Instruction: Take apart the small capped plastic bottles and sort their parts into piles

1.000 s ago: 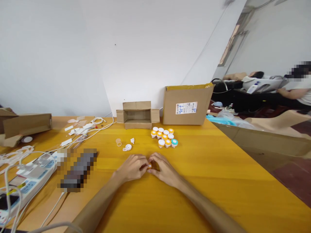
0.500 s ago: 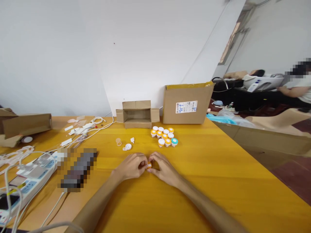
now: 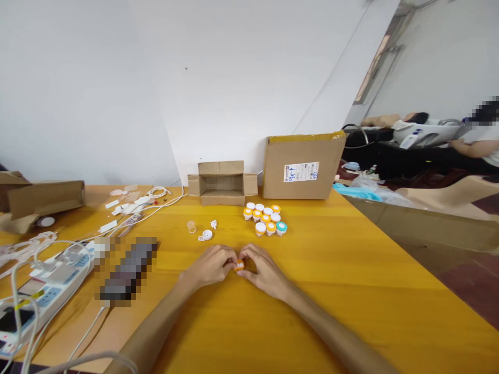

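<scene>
Between my two hands is a small round orange cap with a white centre [image 3: 239, 265], pinched at its rim just above the table. My left hand [image 3: 212, 267] has thumb and fingertips closed on its left side. From the other side, my right hand [image 3: 267, 272] grips it with curved thumb and fingers. Beyond them stand several small round pieces with white, orange and teal tops [image 3: 265, 219], grouped together. Left of that group lie a clear cup [image 3: 191, 227], a white perforated piece [image 3: 213, 224] and a white round cap [image 3: 207, 235] with a small perforated disc beside it.
An open cardboard box [image 3: 222, 189] and a larger closed carton [image 3: 302, 169] stand against the wall. At the left are a power strip [image 3: 50, 298] with cables, a blurred dark device [image 3: 128, 270], and scattered white scraps. Another person [image 3: 481, 140] sits at the far right.
The orange-and-white cap shows more fully between my fingertips than before. My hands stay in nearly the same place, and the camera view has shifted slightly.
</scene>
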`<state>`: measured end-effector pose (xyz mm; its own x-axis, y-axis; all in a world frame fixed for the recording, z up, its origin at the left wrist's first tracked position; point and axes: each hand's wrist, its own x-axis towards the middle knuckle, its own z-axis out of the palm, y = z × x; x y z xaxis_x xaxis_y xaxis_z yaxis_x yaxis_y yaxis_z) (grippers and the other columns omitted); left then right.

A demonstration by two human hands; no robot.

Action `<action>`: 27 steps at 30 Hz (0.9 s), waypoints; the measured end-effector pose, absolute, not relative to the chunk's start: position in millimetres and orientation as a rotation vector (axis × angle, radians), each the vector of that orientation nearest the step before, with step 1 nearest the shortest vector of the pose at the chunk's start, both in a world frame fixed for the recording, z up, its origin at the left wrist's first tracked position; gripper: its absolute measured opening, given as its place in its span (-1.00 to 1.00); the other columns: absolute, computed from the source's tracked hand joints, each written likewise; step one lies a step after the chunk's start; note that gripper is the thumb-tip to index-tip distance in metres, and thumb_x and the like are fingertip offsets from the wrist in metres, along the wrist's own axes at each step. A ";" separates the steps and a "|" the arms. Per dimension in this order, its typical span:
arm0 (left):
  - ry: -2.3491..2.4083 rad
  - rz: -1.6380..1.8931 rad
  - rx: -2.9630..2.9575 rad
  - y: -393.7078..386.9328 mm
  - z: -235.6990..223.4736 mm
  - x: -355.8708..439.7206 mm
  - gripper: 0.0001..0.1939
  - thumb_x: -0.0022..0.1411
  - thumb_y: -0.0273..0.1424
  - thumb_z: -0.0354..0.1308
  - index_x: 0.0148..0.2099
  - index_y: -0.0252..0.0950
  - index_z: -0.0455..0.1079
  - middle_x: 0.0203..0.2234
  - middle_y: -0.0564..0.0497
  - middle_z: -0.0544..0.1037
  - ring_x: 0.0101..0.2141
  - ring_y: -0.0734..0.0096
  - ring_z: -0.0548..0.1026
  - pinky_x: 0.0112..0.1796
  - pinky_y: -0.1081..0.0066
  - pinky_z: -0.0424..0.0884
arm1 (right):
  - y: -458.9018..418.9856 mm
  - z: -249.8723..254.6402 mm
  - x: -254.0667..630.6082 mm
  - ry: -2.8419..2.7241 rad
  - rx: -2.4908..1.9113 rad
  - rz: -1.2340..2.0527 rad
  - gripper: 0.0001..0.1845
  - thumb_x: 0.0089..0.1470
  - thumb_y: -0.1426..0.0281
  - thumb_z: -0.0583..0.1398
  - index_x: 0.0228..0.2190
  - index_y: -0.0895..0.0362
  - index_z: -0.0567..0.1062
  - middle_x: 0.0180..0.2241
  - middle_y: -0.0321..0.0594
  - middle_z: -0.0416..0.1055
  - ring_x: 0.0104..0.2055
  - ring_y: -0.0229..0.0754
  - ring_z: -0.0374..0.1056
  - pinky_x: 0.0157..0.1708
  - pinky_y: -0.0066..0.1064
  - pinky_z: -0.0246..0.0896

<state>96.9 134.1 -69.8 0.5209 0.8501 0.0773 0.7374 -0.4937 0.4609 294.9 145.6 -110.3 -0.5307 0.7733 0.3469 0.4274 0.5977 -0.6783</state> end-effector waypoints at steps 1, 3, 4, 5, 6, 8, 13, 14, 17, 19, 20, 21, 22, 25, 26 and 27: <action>1.311 0.413 2.386 134.3 -69.8 96.7 -0.84 0.27 -0.50 0.09 -0.24 -0.21 0.50 -0.33 0.02 0.60 -0.28 0.36 0.50 -0.19 0.43 0.38 | 145.7 -110.6 295.0 -2.188 -0.940 0.698 -0.81 0.05 0.46 0.31 -0.31 0.04 0.40 -0.27 -0.28 0.40 -0.20 -0.12 0.35 -0.14 -0.29 0.23; 1.323 0.404 2.374 134.8 -69.8 96.4 -0.85 0.27 -0.49 0.10 -0.23 -0.22 0.50 -0.32 0.02 0.61 -0.25 0.34 0.51 -0.17 0.43 0.38 | 145.8 -110.9 294.9 -2.195 -0.940 0.695 -0.81 0.06 0.46 0.31 -0.31 0.05 0.40 -0.27 -0.28 0.40 -0.19 -0.12 0.35 -0.13 -0.29 0.23; 1.326 0.401 2.368 135.0 -69.8 96.1 -0.85 0.27 -0.49 0.10 -0.24 -0.23 0.50 -0.32 0.02 0.61 -0.25 0.34 0.51 -0.18 0.43 0.38 | 145.7 -110.9 294.7 -2.196 -0.945 0.696 -0.81 0.06 0.46 0.31 -0.31 0.05 0.40 -0.26 -0.27 0.41 -0.19 -0.12 0.36 -0.13 -0.29 0.23; 1.324 0.401 2.361 135.2 -69.8 95.9 -0.85 0.27 -0.49 0.11 -0.24 -0.23 0.51 -0.33 0.02 0.61 -0.25 0.34 0.52 -0.18 0.44 0.38 | 145.6 -110.7 294.6 -2.197 -0.951 0.699 -0.81 0.05 0.47 0.31 -0.31 0.05 0.40 -0.26 -0.27 0.41 -0.18 -0.12 0.36 -0.13 -0.29 0.22; 1.316 0.404 2.356 135.5 -69.8 95.7 -0.85 0.27 -0.49 0.11 -0.25 -0.22 0.51 -0.34 0.03 0.61 -0.26 0.35 0.52 -0.19 0.45 0.38 | 145.4 -110.6 294.4 -2.196 -0.959 0.702 -0.80 0.05 0.47 0.31 -0.31 0.05 0.40 -0.26 -0.27 0.41 -0.18 -0.12 0.36 -0.13 -0.29 0.22; 1.292 0.410 2.347 136.0 -69.7 95.3 -0.85 0.27 -0.49 0.11 -0.27 -0.22 0.51 -0.38 0.05 0.60 -0.30 0.37 0.52 -0.22 0.46 0.37 | 145.0 -110.3 294.1 -2.192 -0.971 0.707 -0.79 0.04 0.49 0.32 -0.31 0.06 0.39 -0.25 -0.28 0.41 -0.17 -0.12 0.36 -0.12 -0.29 0.22; 1.269 0.434 2.327 137.5 -69.9 94.7 -0.85 0.26 -0.50 0.12 -0.28 -0.24 0.52 -0.40 0.05 0.60 -0.32 0.39 0.51 -0.21 0.45 0.37 | 145.4 -111.5 294.6 -2.198 -0.966 0.701 -0.78 0.03 0.49 0.32 -0.30 0.05 0.40 -0.25 -0.28 0.40 -0.17 -0.12 0.35 -0.12 -0.28 0.22; 1.265 0.440 2.324 137.9 -69.8 94.6 -0.84 0.26 -0.50 0.12 -0.29 -0.24 0.52 -0.41 0.05 0.60 -0.33 0.39 0.51 -0.21 0.45 0.37 | 145.7 -111.8 294.7 -2.199 -0.962 0.698 -0.79 0.04 0.48 0.31 -0.30 0.05 0.40 -0.25 -0.27 0.41 -0.17 -0.11 0.35 -0.12 -0.28 0.23; 1.267 0.448 2.311 139.0 -68.6 94.2 -0.84 0.25 -0.50 0.11 -0.31 -0.24 0.51 -0.44 0.06 0.59 -0.36 0.40 0.50 -0.24 0.46 0.36 | 146.3 -112.1 295.0 -2.196 -0.953 0.699 -0.81 0.05 0.45 0.31 -0.30 0.04 0.41 -0.25 -0.26 0.41 -0.17 -0.11 0.36 -0.13 -0.27 0.23; 1.281 0.441 2.303 139.9 -66.6 93.8 -0.84 0.24 -0.51 0.10 -0.32 -0.25 0.51 -0.45 0.06 0.58 -0.38 0.42 0.49 -0.27 0.47 0.35 | 146.4 -112.1 294.9 -2.192 -0.953 0.708 -0.81 0.05 0.45 0.32 -0.30 0.05 0.41 -0.25 -0.26 0.41 -0.17 -0.10 0.36 -0.12 -0.27 0.23; 1.284 0.437 2.301 140.4 -65.3 93.3 -0.83 0.23 -0.52 0.10 -0.32 -0.25 0.51 -0.45 0.06 0.58 -0.40 0.43 0.49 -0.28 0.48 0.35 | 146.4 -112.2 294.8 -2.190 -0.954 0.711 -0.81 0.05 0.45 0.32 -0.30 0.05 0.41 -0.24 -0.26 0.41 -0.17 -0.10 0.36 -0.12 -0.26 0.23; 1.284 0.437 2.301 141.1 -63.7 92.5 -0.83 0.22 -0.52 0.10 -0.33 -0.25 0.51 -0.46 0.07 0.58 -0.41 0.43 0.48 -0.30 0.48 0.35 | 146.3 -112.3 294.8 -2.189 -0.955 0.714 -0.80 0.04 0.46 0.31 -0.30 0.05 0.41 -0.24 -0.26 0.42 -0.17 -0.10 0.36 -0.12 -0.26 0.23; 1.285 0.441 2.302 142.0 -62.1 91.1 -0.83 0.21 -0.52 0.09 -0.33 -0.25 0.50 -0.46 0.07 0.58 -0.42 0.44 0.48 -0.31 0.48 0.35 | 146.2 -112.5 294.8 -2.187 -0.954 0.715 -0.80 0.04 0.47 0.31 -0.30 0.04 0.41 -0.24 -0.27 0.42 -0.17 -0.10 0.36 -0.12 -0.26 0.23; 1.320 0.485 2.325 145.9 -57.0 83.3 -0.83 0.20 -0.51 0.09 -0.37 -0.25 0.49 -0.48 0.06 0.57 -0.44 0.44 0.47 -0.33 0.48 0.35 | 146.0 -113.0 294.9 -2.174 -0.948 0.722 -0.78 0.02 0.50 0.31 -0.29 0.04 0.42 -0.23 -0.26 0.42 -0.16 -0.10 0.37 -0.11 -0.27 0.24; 1.350 0.507 2.339 147.5 -55.6 79.6 -0.84 0.19 -0.51 0.10 -0.39 -0.25 0.48 -0.49 0.06 0.56 -0.44 0.43 0.46 -0.33 0.47 0.35 | 145.8 -112.9 295.0 -2.171 -0.950 0.725 -0.78 0.02 0.50 0.31 -0.29 0.04 0.42 -0.23 -0.26 0.42 -0.16 -0.10 0.37 -0.11 -0.27 0.24; 1.381 0.520 2.359 149.2 -54.3 75.5 -0.84 0.19 -0.51 0.10 -0.40 -0.25 0.47 -0.50 0.05 0.55 -0.44 0.42 0.46 -0.32 0.46 0.35 | 145.7 -112.6 294.9 -2.167 -0.953 0.727 -0.78 0.01 0.50 0.31 -0.29 0.04 0.42 -0.23 -0.26 0.42 -0.15 -0.10 0.37 -0.10 -0.26 0.24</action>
<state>75.5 149.2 -54.3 0.4554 0.8803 0.1327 0.7491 -0.4595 0.4772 294.9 145.7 -112.6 -0.5222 0.7830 0.3378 0.4209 0.5812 -0.6964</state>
